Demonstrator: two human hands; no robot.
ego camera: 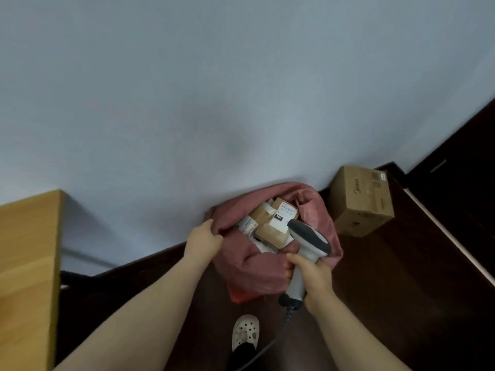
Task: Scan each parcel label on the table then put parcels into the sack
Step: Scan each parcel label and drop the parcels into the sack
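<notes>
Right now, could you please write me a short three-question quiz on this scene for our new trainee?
1. Fill in: the small parcels lie ___ the sack.
2. True or false: the right hand holds the scanner.
3. What does the left hand grip? A) the sack's rim B) the scanner C) a parcel

Key: 1 inside; 2 true; 3 A.
</notes>
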